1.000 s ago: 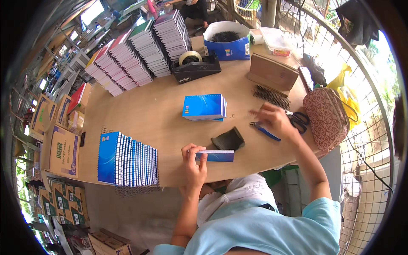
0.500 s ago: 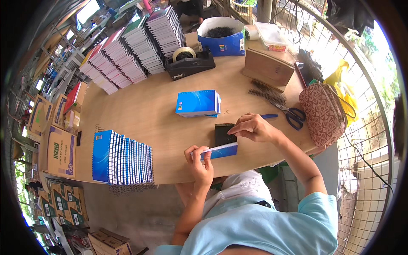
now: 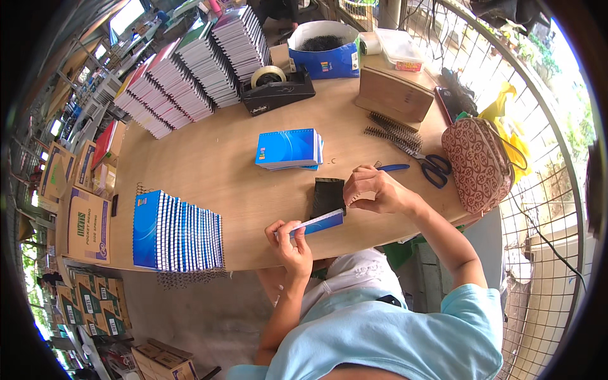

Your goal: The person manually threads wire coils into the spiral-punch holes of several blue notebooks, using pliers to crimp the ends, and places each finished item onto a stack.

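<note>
My left hand (image 3: pixel 292 246) is closed on the left end of a small blue notebook (image 3: pixel 324 223), tilted so its white page edge faces up. My right hand (image 3: pixel 375 191) hovers just beyond the notebook's right end, thumb and fingers curled together. A thin, small thing seems to show at its fingertips, too fine to make out. Under the hands lies a black flat block (image 3: pixel 328 195). Farther off sits a short stack of blue notebooks (image 3: pixel 288 149). A long row of spiral-bound blue notebooks (image 3: pixel 177 232) stands at the left table edge.
Blue-handled scissors (image 3: pixel 436 171), a blue pen-like tool (image 3: pixel 394 167) and wire coils (image 3: pixel 396 132) lie at right, near a patterned pouch (image 3: pixel 479 166). Behind are a wooden block (image 3: pixel 394 98), blue container (image 3: pixel 324 60), tape dispenser (image 3: pixel 277 95) and tall notebook stacks (image 3: pixel 190 82).
My right hand has turned, its fingertips now pointing downward near the notebook's right end. The notebook has tilted slightly, its right end higher. The whole view has shifted a little.
</note>
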`<state>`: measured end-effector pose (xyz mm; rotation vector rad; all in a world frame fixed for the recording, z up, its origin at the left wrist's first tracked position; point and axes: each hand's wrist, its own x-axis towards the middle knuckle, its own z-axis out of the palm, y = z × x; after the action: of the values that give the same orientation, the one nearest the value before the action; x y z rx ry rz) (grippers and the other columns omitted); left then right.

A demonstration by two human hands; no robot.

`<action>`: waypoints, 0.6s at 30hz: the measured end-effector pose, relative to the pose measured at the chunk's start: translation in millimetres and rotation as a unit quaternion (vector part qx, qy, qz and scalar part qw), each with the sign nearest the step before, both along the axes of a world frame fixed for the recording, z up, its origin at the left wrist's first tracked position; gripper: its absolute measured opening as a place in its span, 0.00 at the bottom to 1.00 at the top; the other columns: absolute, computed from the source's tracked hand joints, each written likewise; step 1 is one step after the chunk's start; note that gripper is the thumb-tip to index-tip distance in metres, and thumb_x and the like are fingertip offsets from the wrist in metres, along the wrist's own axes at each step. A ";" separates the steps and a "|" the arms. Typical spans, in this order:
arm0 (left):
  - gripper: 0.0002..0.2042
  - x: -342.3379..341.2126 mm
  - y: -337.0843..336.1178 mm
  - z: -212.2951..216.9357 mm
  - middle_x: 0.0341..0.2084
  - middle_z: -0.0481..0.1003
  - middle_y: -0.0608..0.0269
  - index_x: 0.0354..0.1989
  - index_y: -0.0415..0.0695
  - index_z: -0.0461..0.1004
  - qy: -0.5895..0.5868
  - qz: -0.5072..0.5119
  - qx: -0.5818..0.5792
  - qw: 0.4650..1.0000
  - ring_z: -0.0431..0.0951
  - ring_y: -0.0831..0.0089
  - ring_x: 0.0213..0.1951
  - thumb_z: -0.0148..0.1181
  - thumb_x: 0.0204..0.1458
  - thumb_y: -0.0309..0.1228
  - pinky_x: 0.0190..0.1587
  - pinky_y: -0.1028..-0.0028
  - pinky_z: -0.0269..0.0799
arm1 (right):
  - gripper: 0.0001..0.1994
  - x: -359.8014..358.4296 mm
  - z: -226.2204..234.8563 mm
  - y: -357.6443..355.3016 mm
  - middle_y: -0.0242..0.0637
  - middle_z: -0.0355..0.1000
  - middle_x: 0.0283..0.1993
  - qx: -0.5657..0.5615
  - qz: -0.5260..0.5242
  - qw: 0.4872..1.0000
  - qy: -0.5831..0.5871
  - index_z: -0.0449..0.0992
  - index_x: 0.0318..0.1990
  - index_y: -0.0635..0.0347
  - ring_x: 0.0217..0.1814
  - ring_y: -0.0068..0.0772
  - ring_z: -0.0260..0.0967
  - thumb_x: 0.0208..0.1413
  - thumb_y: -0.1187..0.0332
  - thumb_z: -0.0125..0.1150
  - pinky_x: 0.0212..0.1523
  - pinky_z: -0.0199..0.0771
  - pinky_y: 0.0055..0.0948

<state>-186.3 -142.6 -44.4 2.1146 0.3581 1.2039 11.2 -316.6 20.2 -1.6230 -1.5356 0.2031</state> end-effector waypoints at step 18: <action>0.06 -4.4 -2.7 11.9 0.34 0.75 0.60 0.41 0.41 0.75 0.037 0.000 -0.001 0.999 0.69 0.60 0.43 0.64 0.58 0.26 0.43 0.61 0.69 | 0.13 -12.0 8.2 3.7 0.42 0.76 0.40 -0.106 -0.004 0.993 -0.057 0.77 0.44 0.60 0.42 0.51 0.76 0.55 0.65 0.69 0.37 0.75 0.41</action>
<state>-190.6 -145.3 -32.5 2.1610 0.3922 1.1268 -0.8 -312.9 28.5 -1.8341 -1.6391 0.2819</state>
